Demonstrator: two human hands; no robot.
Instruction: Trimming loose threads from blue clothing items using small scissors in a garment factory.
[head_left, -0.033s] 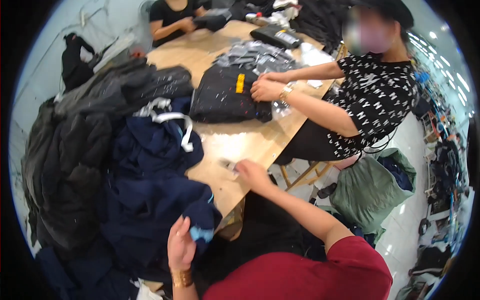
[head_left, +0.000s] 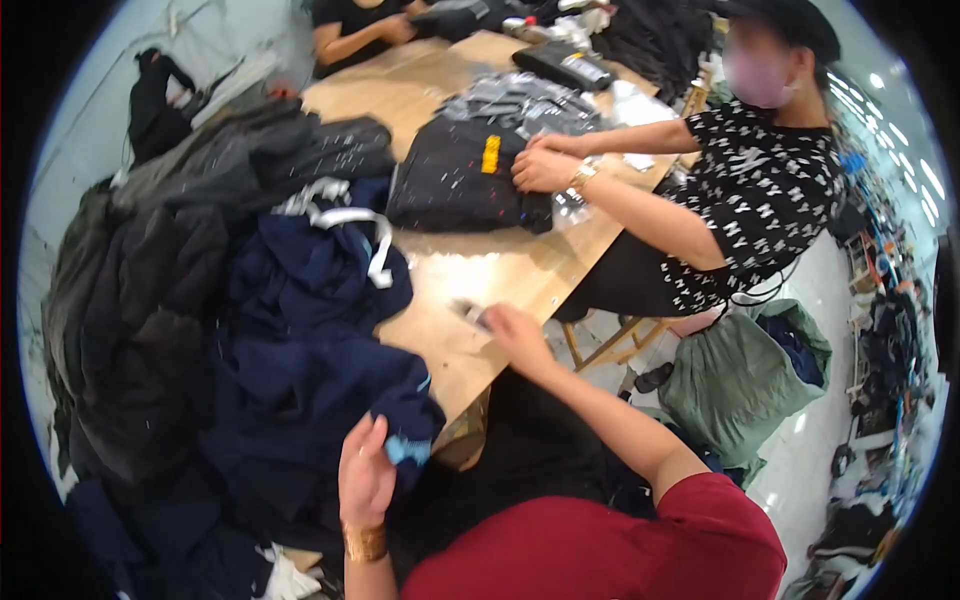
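Observation:
A navy garment (head_left: pixel 310 390) spreads over the table's left side and hangs past its near edge. My left hand (head_left: pixel 367 480), with a gold bracelet at the wrist, is closed at the garment's edge beside a light blue patch (head_left: pixel 408 450); part of the grip is hidden. Over the bare tabletop, my right hand (head_left: pixel 517 338) pinches a small dark and silver tool (head_left: pixel 470 312), too blurred to name its kind.
Dark grey garments (head_left: pixel 140 310) are heaped at the left. Across the table (head_left: pixel 450 275), a person's hands (head_left: pixel 548 162) rest on a folded black garment (head_left: pixel 445 185); small grey packets (head_left: pixel 520 100) lie beyond. A green sack (head_left: pixel 735 375) stands on the floor at right.
The view has shifted slightly, so the far table and the people sit a little higher and further right. Both my hands keep nearly the same pose.

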